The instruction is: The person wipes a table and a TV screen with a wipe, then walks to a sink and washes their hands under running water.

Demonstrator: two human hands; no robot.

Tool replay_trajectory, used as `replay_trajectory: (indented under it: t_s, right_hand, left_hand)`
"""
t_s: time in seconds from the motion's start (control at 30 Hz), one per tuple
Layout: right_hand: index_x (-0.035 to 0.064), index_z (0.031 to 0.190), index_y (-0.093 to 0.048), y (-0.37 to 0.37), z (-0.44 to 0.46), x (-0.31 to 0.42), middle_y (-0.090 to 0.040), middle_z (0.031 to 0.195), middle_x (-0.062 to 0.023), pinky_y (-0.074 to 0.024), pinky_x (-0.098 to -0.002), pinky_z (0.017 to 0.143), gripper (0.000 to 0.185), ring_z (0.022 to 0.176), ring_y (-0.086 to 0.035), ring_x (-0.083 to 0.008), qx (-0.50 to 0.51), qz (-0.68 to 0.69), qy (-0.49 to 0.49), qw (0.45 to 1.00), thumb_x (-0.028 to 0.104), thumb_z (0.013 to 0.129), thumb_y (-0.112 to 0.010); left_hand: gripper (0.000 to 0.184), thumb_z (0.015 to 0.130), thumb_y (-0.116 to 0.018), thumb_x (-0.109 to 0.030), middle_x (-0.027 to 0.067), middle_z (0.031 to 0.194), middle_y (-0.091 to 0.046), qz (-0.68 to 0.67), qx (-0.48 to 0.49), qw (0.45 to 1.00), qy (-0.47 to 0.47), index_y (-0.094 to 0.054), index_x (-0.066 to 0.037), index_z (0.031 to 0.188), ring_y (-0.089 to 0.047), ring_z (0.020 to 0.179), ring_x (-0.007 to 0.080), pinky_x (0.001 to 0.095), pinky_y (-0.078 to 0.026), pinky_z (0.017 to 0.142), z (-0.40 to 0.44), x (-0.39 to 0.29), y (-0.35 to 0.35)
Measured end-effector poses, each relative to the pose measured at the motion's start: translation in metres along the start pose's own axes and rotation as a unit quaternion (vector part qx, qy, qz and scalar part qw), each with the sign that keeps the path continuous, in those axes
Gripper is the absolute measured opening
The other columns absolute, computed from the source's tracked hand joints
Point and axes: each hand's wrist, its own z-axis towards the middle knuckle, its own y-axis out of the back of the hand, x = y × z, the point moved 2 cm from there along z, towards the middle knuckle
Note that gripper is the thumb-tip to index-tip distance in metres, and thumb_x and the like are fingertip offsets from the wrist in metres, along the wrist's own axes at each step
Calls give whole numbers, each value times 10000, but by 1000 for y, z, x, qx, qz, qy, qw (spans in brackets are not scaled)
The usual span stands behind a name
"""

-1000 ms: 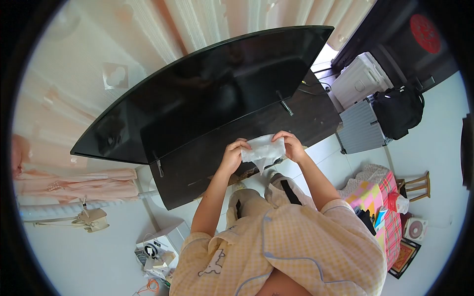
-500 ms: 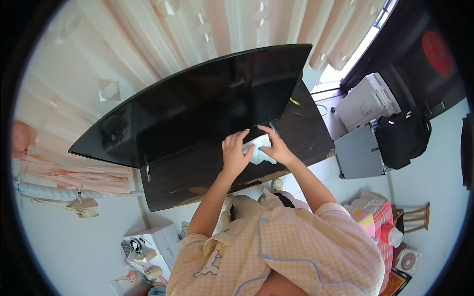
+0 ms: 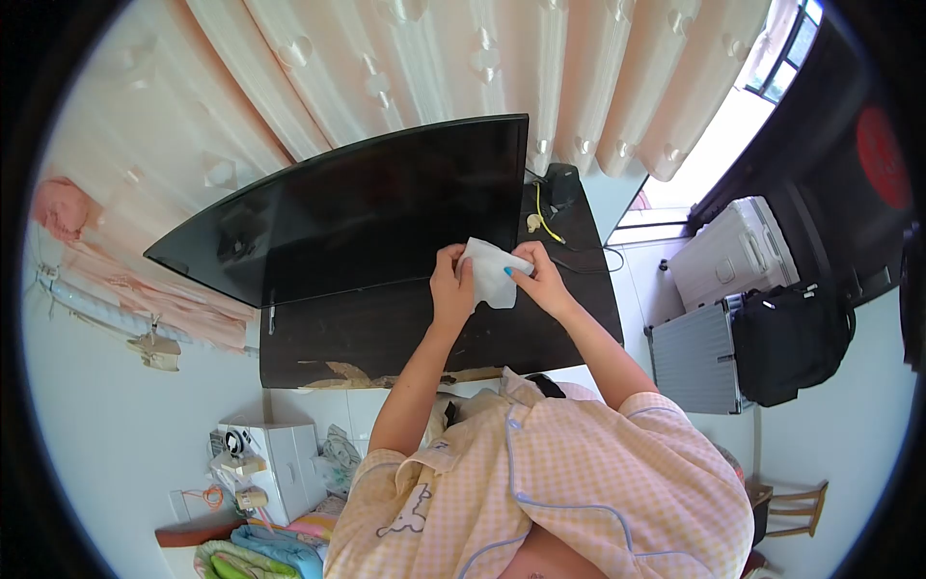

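Observation:
A thin white tissue or wipe point(image 3: 494, 280) is stretched between my two hands, above the dark cabinet top. My left hand point(image 3: 451, 282) pinches its left edge, thumb facing inward. At the right edge my right hand point(image 3: 540, 280) grips it between thumb and fingers, with a blue thumbnail showing. Just beyond the hands stands a wide black television point(image 3: 367, 212), its screen dark. The dark wooden cabinet point(image 3: 347, 333) under it has a chipped, peeling front edge.
A yellow cable point(image 3: 550, 228) and a black box point(image 3: 562, 183) lie behind the television's right end. To the right stand a silver suitcase point(image 3: 694, 357), a white suitcase point(image 3: 733, 246) and a black backpack point(image 3: 796, 347). Pink curtains point(image 3: 434, 68) hang behind. A wooden stool point(image 3: 796, 507) is at lower right.
The crumpled white tissue is now opened out wider between my hands. My view has shifted, so the television appears further left and more of the cabinet's right end shows.

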Motion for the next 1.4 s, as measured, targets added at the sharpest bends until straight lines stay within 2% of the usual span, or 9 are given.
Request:
replay_trajectory:
  t_s: [0.1,0.23,0.37,0.47,0.63,0.9,0.97,1.07,1.4]
  right_hand:
    - [39,908,-465,6,12,3,-519,777,-35,-394,-216,638,186,697,-484,-93,52,-37,83,995,27,750,-562]
    - [41,907,-481,7,21,13,-510,796,-30,-391,-216,636,168,704,-471,-87,51,-26,95,994,21,755,-551]
    - [34,932,-479,7,38,17,-508,803,-18,-391,-216,649,141,704,-459,-80,42,74,93,992,47,798,-520]
    - [23,988,-467,23,68,45,-501,874,-26,-385,-212,702,164,754,-458,-76,-167,83,195,963,132,871,-434]
    - [32,1114,-478,29,116,109,-529,942,-61,-386,-236,770,320,858,-493,-112,-71,120,203,969,236,903,-353]
    - [-20,1018,-528,29,130,126,-557,1019,-105,-350,-271,883,263,977,-496,-162,45,184,161,969,114,876,-351]
    - [-18,1007,-524,29,128,126,-554,1016,-100,-357,-272,874,247,975,-492,-159,31,147,174,973,106,875,-355]
    - [-6,1018,-501,24,124,126,-552,1023,-129,-366,-288,878,252,967,-503,-183,17,199,138,970,125,875,-341]
    - [1,984,-517,21,122,130,-560,944,-71,-388,-242,808,227,877,-514,-119,-22,221,85,971,119,890,-347]
  left_hand:
    - [351,749,-534,-10,133,1045,-514,49,21,993,-104,-443,-17,1088,-524,924,228,289,-409,786,7,-18,-2]
    - [373,710,-510,52,140,1010,-500,88,138,974,-156,-456,-15,1073,-497,949,283,311,-401,796,8,-35,1]
    - [280,675,-499,75,142,928,-522,75,24,981,-179,-472,-5,942,-508,837,304,348,-400,734,17,-26,4]
    - [277,648,-503,95,128,926,-533,203,-54,916,-342,-473,-29,894,-510,800,288,359,-373,722,39,-60,9]
    - [274,627,-540,91,92,959,-532,199,-154,809,-531,-450,-68,831,-496,794,253,357,-358,710,92,-90,-12]
    - [74,690,-595,-113,23,935,-472,401,-378,692,-466,-585,-167,740,-438,899,171,371,-288,811,115,-83,-28]
    - [206,701,-595,-180,67,1035,-461,430,-367,701,-436,-586,-107,893,-426,951,220,415,-268,863,98,-65,-37]
    - [585,690,-590,-322,229,1244,-332,450,-209,787,-366,-432,54,1109,-355,1035,434,571,-243,877,88,-42,-60]
    - [471,680,-549,-241,190,1249,-377,450,-148,761,-443,-496,1,1080,-408,1078,371,483,-347,858,109,-48,-46]
